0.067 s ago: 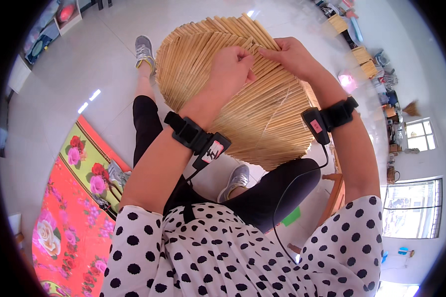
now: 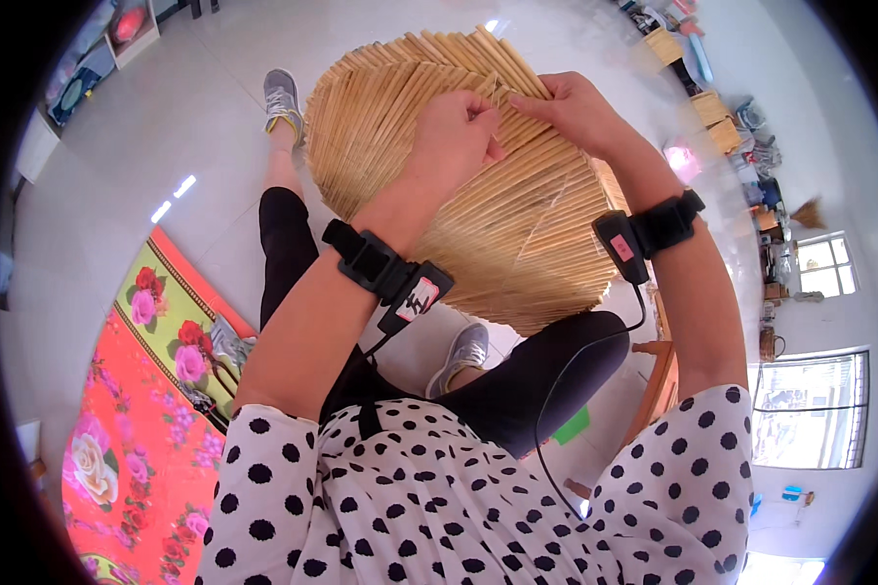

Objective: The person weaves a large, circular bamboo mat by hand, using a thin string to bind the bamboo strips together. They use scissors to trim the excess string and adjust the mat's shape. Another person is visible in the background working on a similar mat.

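A large piece of woven straw (image 2: 527, 234), made of many stiff yellow stalks laid side by side in slanted rows, spreads out in front of me above my legs. Over its upper middle is my left hand (image 2: 454, 135), fingers curled into a pinch. Whatever those fingertips hold is too small or hidden to make out. At the upper right edge of the straw, my right hand (image 2: 574, 112) has its thumb on top of the stalk ends, with the fingers tucked behind the edge and partly hidden. Black straps with small boxes sit on both wrists.
A red flowered cloth (image 2: 117, 429) lies at the lower left, with scissors-like tools (image 2: 219, 375) at its edge. A wooden stool or frame (image 2: 654, 390) stands by my right knee, near a green object (image 2: 573, 426). Baskets and wooden boxes (image 2: 717, 122) line the right wall.
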Available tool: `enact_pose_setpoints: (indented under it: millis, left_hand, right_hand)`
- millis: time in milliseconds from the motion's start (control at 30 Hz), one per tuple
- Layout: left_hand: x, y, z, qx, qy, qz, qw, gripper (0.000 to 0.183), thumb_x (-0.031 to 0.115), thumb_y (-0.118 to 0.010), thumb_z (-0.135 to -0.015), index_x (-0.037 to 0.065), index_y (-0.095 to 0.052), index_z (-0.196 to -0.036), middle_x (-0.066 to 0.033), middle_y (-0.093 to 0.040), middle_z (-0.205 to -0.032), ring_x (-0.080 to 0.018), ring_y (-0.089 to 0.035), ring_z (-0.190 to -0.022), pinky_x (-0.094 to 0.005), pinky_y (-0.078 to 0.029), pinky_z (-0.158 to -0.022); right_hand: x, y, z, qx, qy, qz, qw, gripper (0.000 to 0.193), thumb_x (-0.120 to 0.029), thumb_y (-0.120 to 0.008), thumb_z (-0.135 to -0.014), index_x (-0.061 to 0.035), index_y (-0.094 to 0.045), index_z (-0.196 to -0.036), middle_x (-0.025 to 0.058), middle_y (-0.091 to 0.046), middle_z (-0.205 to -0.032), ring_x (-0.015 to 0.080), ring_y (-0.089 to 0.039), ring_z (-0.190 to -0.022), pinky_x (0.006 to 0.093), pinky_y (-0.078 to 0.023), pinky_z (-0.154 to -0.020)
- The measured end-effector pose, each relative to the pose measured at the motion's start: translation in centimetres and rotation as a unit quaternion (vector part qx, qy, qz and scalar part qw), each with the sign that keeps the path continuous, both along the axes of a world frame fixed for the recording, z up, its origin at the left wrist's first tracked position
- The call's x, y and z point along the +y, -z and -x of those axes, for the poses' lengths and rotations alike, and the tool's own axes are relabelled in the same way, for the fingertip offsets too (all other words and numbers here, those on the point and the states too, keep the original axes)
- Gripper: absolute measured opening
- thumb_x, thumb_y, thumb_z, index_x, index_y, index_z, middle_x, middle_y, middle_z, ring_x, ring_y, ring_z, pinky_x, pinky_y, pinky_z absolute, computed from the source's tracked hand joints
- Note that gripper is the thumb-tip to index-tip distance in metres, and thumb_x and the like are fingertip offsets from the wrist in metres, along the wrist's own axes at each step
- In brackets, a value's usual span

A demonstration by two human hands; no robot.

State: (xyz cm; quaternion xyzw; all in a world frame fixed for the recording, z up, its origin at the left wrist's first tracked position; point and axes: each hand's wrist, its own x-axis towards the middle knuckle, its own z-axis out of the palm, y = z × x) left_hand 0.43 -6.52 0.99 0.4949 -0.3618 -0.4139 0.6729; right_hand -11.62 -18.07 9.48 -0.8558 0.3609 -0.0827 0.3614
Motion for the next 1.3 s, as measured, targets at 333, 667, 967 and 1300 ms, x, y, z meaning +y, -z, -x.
enact_pose_setpoints:
  millis: [333, 667, 967, 1300]
  left_hand:
    - [0.9, 0.1, 1.1, 0.002, 0.015, 0.028, 0.999, 0.014, 0.011, -0.058, -0.093, -0.002, -0.060, -0.089, -0.0059, -0.062, -0.067, -0.0109, -0.060, -0.057, -0.0235, -0.048, -0.054]
    - [0.8, 0.4, 1.8, 0.027, -0.001, 0.055, 0.998, 0.011, 0.008, -0.057, -0.093, -0.002, -0.060, -0.090, -0.0046, -0.060, -0.067, -0.0091, -0.058, -0.057, -0.0229, -0.046, -0.052]
    - [-0.7, 1.6, 3.3, 0.008, -0.092, 0.136, 0.986, 0.006, 0.004, -0.059, -0.092, -0.002, -0.061, -0.092, -0.0018, -0.060, -0.072, -0.0065, -0.057, -0.057, -0.0210, -0.046, -0.052]
    - [-3.2, 3.4, 5.8, -0.085, -0.280, 0.154, 0.944, 0.005, 0.002, -0.062, -0.090, -0.002, -0.063, -0.092, -0.0027, -0.061, -0.068, -0.0065, -0.057, -0.054, -0.0222, -0.046, -0.050]
  right_hand:
    - [0.0, 0.0, 0.1, 0.024, 0.001, 0.092, 0.996, 0.040, -0.035, -0.073, -0.081, 0.0047, -0.071, -0.089, 0.0084, -0.064, -0.067, 0.0126, -0.056, -0.061, 0.0321, -0.047, -0.059]
    - [2.0, 0.1, -0.2, 0.039, -0.029, 0.258, 0.965, 0.036, -0.031, -0.065, -0.086, 0.0052, -0.063, -0.082, 0.0223, -0.060, -0.067, 0.0343, -0.059, -0.062, 0.0404, -0.047, -0.060]
    - [2.2, -0.2, -0.3, 0.020, -0.023, 0.206, 0.978, 0.033, -0.029, -0.065, -0.086, 0.0033, -0.065, -0.083, 0.0181, -0.061, -0.066, 0.0283, -0.057, -0.059, 0.0373, -0.047, -0.059]
    - [0.0, 1.2, 0.0, -0.023, -0.020, 0.136, 0.990, 0.032, -0.030, -0.068, -0.084, 0.0021, -0.068, -0.085, 0.0113, -0.061, -0.062, 0.0176, -0.054, -0.056, 0.0341, -0.046, -0.057]
